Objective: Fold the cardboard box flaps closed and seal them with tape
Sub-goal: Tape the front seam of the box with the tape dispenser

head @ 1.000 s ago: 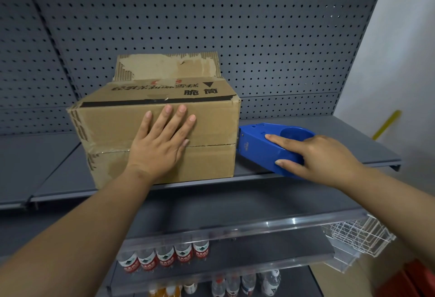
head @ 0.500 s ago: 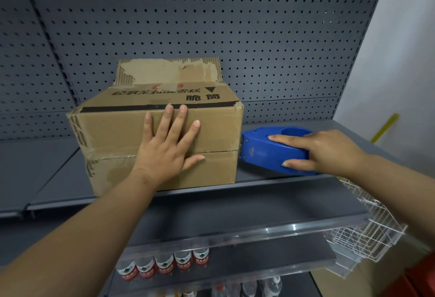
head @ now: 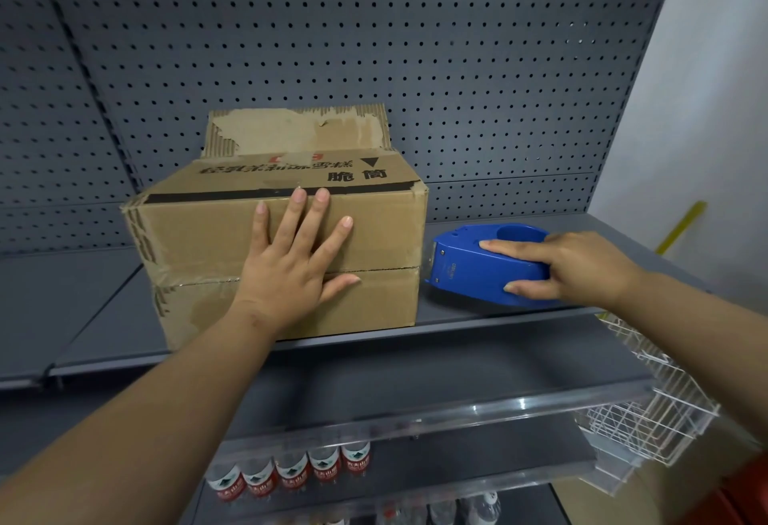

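A brown cardboard box [head: 199, 242] lies on its side on a grey shelf [head: 478, 316], its two near flaps folded shut with a horizontal seam across the front. One torn flap [head: 299, 133] stands up at the back. My left hand [head: 291, 262] presses flat on the front flaps over the seam, fingers spread. Right of the box sits a blue tape dispenser [head: 469, 271], its cutter end toward the box's right edge. My right hand [head: 577, 266] grips the dispenser, index finger along its top and thumb on its near side.
A grey pegboard wall [head: 374, 46] backs the shelf. Lower shelves hold several water bottles [head: 291, 474]. A white wire basket [head: 640, 408] hangs at the lower right. A white wall [head: 706, 88] stands to the right.
My left hand has slid a little up the box front. My right hand has closed further round the dispenser and drawn it slightly away from the box.
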